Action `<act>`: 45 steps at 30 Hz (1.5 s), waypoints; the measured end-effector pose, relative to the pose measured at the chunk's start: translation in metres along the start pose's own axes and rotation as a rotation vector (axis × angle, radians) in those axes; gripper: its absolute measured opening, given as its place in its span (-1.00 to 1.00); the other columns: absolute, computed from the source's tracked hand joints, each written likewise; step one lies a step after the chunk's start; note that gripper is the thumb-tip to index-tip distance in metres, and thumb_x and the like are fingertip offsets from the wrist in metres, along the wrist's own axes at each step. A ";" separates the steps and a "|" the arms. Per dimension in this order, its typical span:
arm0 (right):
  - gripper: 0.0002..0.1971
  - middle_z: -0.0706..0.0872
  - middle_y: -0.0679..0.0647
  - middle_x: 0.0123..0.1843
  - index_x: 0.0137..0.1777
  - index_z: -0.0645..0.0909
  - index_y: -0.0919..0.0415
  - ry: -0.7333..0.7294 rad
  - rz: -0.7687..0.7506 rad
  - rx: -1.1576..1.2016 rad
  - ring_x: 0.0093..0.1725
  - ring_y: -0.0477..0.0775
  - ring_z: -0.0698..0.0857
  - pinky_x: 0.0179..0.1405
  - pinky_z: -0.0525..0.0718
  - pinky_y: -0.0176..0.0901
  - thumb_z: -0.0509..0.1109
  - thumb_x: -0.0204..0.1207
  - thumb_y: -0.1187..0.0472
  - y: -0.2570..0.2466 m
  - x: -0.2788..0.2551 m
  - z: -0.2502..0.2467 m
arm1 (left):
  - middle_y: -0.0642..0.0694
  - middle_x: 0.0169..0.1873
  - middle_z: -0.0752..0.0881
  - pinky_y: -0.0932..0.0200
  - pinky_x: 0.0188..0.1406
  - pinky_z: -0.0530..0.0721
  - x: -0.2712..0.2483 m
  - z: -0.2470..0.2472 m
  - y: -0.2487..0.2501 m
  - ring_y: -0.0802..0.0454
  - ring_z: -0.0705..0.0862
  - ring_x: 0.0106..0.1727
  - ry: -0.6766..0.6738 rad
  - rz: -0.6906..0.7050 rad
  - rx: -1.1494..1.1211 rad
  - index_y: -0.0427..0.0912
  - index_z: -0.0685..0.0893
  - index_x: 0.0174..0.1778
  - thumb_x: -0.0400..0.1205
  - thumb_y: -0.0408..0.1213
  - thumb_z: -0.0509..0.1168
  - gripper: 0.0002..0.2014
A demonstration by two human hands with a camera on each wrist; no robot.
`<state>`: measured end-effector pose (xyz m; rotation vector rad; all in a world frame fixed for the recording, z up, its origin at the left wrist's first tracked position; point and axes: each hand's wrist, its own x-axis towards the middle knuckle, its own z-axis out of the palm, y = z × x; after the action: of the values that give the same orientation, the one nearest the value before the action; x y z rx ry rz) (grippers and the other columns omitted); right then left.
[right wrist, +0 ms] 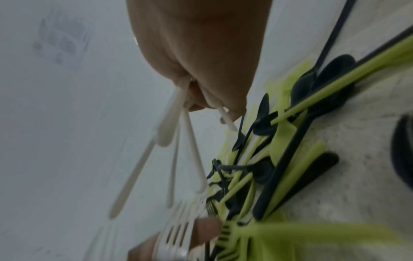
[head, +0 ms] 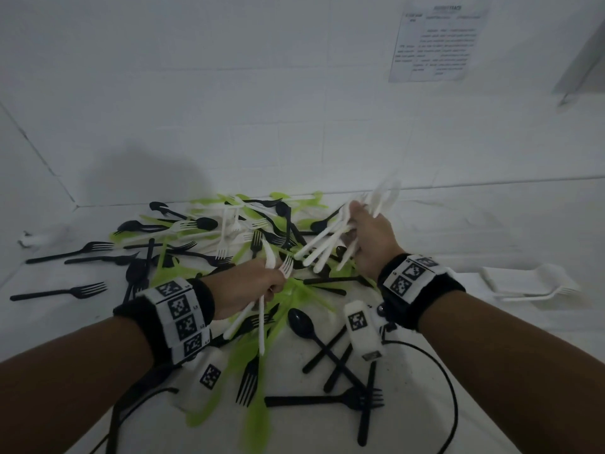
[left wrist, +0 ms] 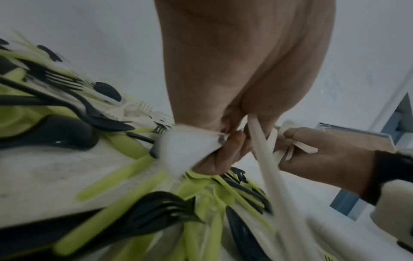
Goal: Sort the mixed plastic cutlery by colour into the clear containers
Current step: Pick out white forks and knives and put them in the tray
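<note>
A mixed heap of black, green and white plastic cutlery (head: 229, 237) covers the white table. My left hand (head: 252, 286) hovers over the heap's middle and grips two or three white pieces (head: 262, 309), a fork among them; the same white handles (left wrist: 266, 159) pass through its fist in the left wrist view. My right hand (head: 366, 237) is raised above the heap's right side and grips a bunch of several white cutlery pieces (head: 330, 244), whose handles (right wrist: 176, 141) fan out below the fist. A clear container (head: 537, 283) at the right holds white forks.
Black forks (head: 62, 291) lie spread at the left. Black spoons and forks (head: 330, 355) cross near the front edge, beside a black cable (head: 448, 398). A printed sheet (head: 438, 40) hangs on the white tiled wall behind. A blurred small white object (head: 32, 239) sits at far left.
</note>
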<state>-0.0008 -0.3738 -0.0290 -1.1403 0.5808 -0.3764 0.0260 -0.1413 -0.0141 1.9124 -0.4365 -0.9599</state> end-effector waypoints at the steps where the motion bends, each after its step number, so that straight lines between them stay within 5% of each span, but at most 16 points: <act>1: -0.77 0.61 0.05 -0.32 -0.05 0.67 0.20 0.009 -0.019 -0.038 -0.42 -0.01 0.56 -0.27 0.61 -0.04 0.40 0.72 0.04 0.000 0.005 -0.004 | -0.10 -0.22 0.34 0.08 -0.23 0.35 -0.001 -0.002 0.000 0.05 0.33 -0.28 0.020 -0.009 -0.005 -0.19 0.42 -0.06 0.53 -0.30 0.27 -0.84; 4: -0.68 0.57 0.03 -0.36 0.06 0.75 0.36 -0.129 -0.019 -0.127 -0.39 -0.01 0.50 -0.32 0.53 -0.09 0.39 0.73 0.05 0.005 0.002 -0.005 | -0.15 -0.10 0.30 0.05 -0.09 0.34 0.001 -0.004 0.005 -0.06 0.29 -0.10 0.118 0.015 -0.015 -0.13 0.36 0.02 0.60 -0.26 0.23 -0.83; 7: -0.55 0.58 0.05 -0.37 0.29 0.67 0.51 -0.260 0.048 -0.157 -0.44 0.00 0.52 -0.39 0.54 -0.10 0.39 0.74 0.05 0.012 -0.010 0.006 | 0.10 0.17 0.43 0.09 0.33 0.40 0.009 -0.004 0.012 0.11 0.41 0.26 0.173 0.067 -0.046 -0.02 0.50 0.38 0.77 -0.34 0.13 -0.72; 10: -0.65 0.52 0.09 -0.42 0.14 0.67 0.39 -0.352 0.063 -0.187 -0.51 0.06 0.50 -0.55 0.55 -0.12 0.37 0.75 0.04 0.017 -0.026 0.021 | 0.12 0.09 0.42 0.18 0.04 0.45 0.020 0.004 0.019 0.23 0.43 0.01 0.235 0.096 0.033 0.15 0.53 0.07 0.68 -0.27 0.13 -0.81; 13: -0.70 0.71 0.20 -0.26 0.09 0.72 0.35 -0.393 0.071 -0.126 -0.29 0.20 0.69 -0.23 0.76 0.08 0.35 0.77 0.07 0.024 -0.035 0.031 | -0.04 0.33 0.43 -0.13 0.38 0.55 0.030 0.015 0.019 -0.08 0.46 0.34 0.255 0.112 0.218 0.27 0.54 0.28 0.47 0.00 0.14 -0.57; 16: -0.68 0.80 0.28 -0.06 0.16 0.77 0.38 -0.378 0.049 -0.103 -0.06 0.29 0.76 0.11 0.74 0.31 0.34 0.77 0.09 0.032 -0.035 0.031 | -0.08 0.33 0.40 -0.24 0.49 0.49 0.025 0.024 0.025 -0.16 0.35 0.44 0.274 0.146 0.249 0.30 0.49 0.34 0.47 -0.01 0.13 -0.53; 19: -0.68 0.84 0.31 -0.02 0.14 0.79 0.35 -0.325 0.018 -0.137 -0.01 0.32 0.80 0.10 0.76 0.25 0.37 0.75 0.08 0.035 -0.032 0.028 | -0.11 0.35 0.49 -0.23 0.44 0.58 0.020 0.026 0.024 -0.15 0.49 0.42 0.239 0.225 0.228 0.27 0.51 0.36 0.39 0.01 0.16 -0.46; 21: -0.68 0.83 0.36 0.06 0.13 0.82 0.29 -0.309 0.005 -0.171 0.07 0.38 0.80 0.21 0.74 0.33 0.38 0.74 0.04 0.037 -0.028 0.028 | -0.17 0.28 0.65 -0.17 0.31 0.71 0.017 0.027 0.023 -0.09 0.67 0.25 0.221 0.297 0.214 0.18 0.58 0.39 0.41 -0.12 0.18 -0.44; 23: -0.67 0.81 0.30 -0.07 0.07 0.83 0.26 -0.302 0.012 -0.180 -0.04 0.37 0.76 0.15 0.74 0.37 0.40 0.71 -0.01 0.037 -0.027 0.030 | -0.18 0.20 0.76 -0.12 0.18 0.76 0.017 0.025 0.022 -0.08 0.75 0.08 0.246 0.344 0.203 0.18 0.63 0.41 0.45 -0.26 0.17 -0.42; 26: -0.61 0.60 0.07 -0.38 0.03 0.78 0.34 -0.265 0.003 -0.219 -0.28 0.16 0.56 -0.11 0.65 0.19 0.44 0.67 -0.05 0.038 -0.026 0.029 | 0.26 0.21 0.76 0.26 0.02 0.71 0.020 0.020 0.012 0.16 0.72 0.03 0.266 0.376 0.136 0.39 0.60 0.43 0.65 -0.53 0.06 -0.32; 29: -0.64 0.69 -0.03 -0.37 0.09 0.80 0.25 -0.266 0.008 -0.230 -0.22 0.14 0.67 0.15 0.78 0.37 0.46 0.64 -0.07 0.043 -0.024 0.029 | 0.14 0.32 0.73 0.33 0.25 0.54 0.023 0.016 0.005 0.19 0.62 0.27 0.338 0.357 0.002 0.14 0.67 0.47 0.79 -0.53 0.08 -0.47; 32: -0.57 0.67 0.12 -0.26 0.02 0.83 0.19 -0.276 -0.001 -0.219 -0.16 0.24 0.67 0.10 0.72 0.61 0.46 0.52 -0.19 0.046 -0.026 0.032 | 0.12 0.34 0.73 0.51 0.28 0.52 0.025 0.018 0.002 0.29 0.63 0.36 0.430 0.384 -0.080 -0.08 0.73 0.42 0.77 -0.54 0.18 -0.59; 38: -0.59 0.69 0.11 -0.30 0.07 0.79 0.30 -0.254 -0.009 -0.151 -0.19 0.25 0.67 0.10 0.72 0.53 0.44 0.62 -0.10 0.046 -0.029 0.034 | 0.06 0.29 0.79 0.07 0.47 0.64 0.043 0.027 -0.003 0.26 0.71 0.33 0.625 0.404 -0.172 -0.16 0.76 0.40 0.72 -0.46 0.34 -0.66; 42: -0.63 0.65 0.11 -0.31 0.04 0.74 0.39 -0.186 -0.040 -0.079 -0.25 0.14 0.64 -0.19 0.67 0.07 0.41 0.71 0.01 0.046 -0.031 0.033 | 0.00 0.32 0.78 0.11 0.44 0.64 0.048 0.034 0.000 0.16 0.70 0.36 0.737 0.407 -0.125 -0.15 0.74 0.41 0.73 -0.41 0.35 -0.67; 45: -0.60 0.68 0.22 -0.21 0.08 0.74 0.43 -0.193 -0.050 -0.081 -0.19 0.21 0.66 -0.15 0.70 0.21 0.40 0.71 0.00 0.047 -0.030 0.032 | 0.05 0.29 0.79 0.19 0.36 0.67 0.046 0.038 0.003 0.16 0.72 0.34 0.737 0.443 -0.049 -0.07 0.75 0.40 0.75 -0.39 0.32 -0.67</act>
<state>-0.0060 -0.3152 -0.0559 -1.2548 0.4017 -0.2835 0.0259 -0.1939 -0.0427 1.8583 -0.3603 0.0417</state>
